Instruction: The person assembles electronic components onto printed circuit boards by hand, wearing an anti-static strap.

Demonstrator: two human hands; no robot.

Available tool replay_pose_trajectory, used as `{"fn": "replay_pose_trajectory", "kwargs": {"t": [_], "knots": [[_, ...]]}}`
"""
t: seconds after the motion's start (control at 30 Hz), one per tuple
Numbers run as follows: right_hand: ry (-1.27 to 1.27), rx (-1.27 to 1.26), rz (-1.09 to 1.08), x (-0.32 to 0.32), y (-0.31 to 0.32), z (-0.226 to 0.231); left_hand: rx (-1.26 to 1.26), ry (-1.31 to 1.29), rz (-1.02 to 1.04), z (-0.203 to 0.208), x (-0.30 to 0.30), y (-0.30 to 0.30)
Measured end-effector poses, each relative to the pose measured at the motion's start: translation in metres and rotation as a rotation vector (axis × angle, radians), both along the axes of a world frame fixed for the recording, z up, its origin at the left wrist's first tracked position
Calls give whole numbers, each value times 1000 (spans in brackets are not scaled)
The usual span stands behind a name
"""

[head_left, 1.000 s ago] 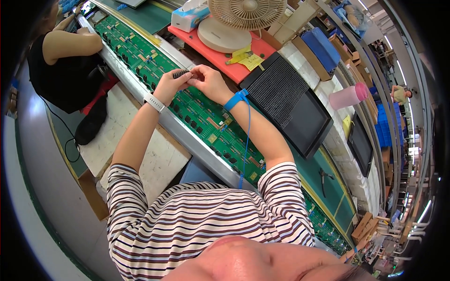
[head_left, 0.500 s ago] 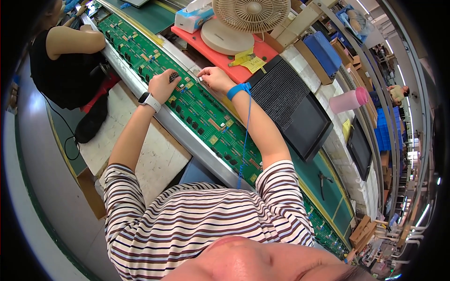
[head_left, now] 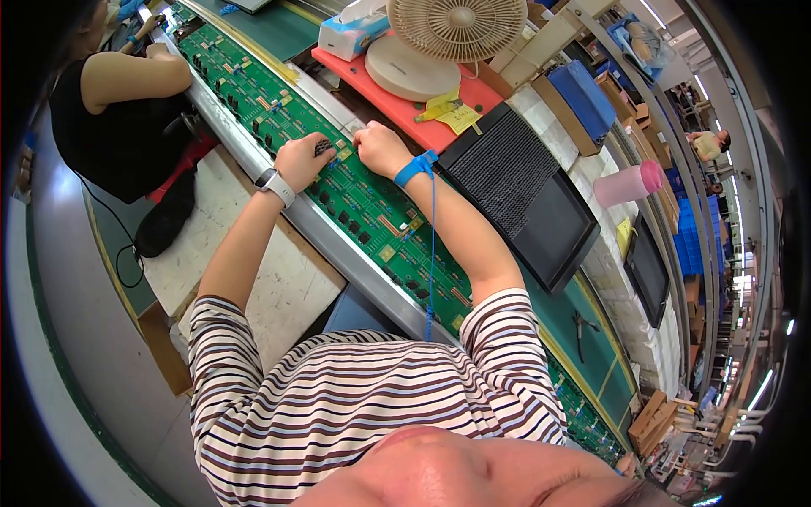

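Long green circuit boards [head_left: 365, 201] run diagonally in front of me, set with small black, white and yellow parts. My left hand [head_left: 301, 164], with a white watch on its wrist, is closed around a small cluster of black components [head_left: 322, 147] just above the board. Across from it, my right hand [head_left: 384, 150] wears a blue wrist strap [head_left: 416, 168] with a coiled cord. Its fingers are pinched together over the board's far edge, and what is between them is hidden.
A black tray of small dark parts [head_left: 498, 165] lies right of my right arm. Beyond are a red board [head_left: 380, 89], a fan [head_left: 456, 25] and yellow notes [head_left: 459, 118]. A metal rail [head_left: 312, 224] edges the boards. Another person's arm [head_left: 135, 80] is at far left.
My right hand has shifted slightly left, and the small white part seen at its fingertips earlier no longer shows. My left hand has moved a little right and down, still holding the black components.
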State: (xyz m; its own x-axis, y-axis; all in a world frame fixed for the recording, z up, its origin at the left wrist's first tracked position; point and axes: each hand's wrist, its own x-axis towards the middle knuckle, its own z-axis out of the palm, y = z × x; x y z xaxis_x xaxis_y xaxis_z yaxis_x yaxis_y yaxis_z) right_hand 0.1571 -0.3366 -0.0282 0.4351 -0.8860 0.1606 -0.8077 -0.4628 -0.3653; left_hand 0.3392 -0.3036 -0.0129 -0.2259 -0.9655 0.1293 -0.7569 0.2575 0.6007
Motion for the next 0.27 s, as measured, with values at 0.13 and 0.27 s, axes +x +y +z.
{"fn": "replay_pose_trajectory", "kwargs": {"t": [0.13,0.27], "knots": [[8,10,19,7,8,9,-18,169,27,-4,6,-4],[-26,-161,122,18,18,21,-110,224,192,-2,18,-14]]}}
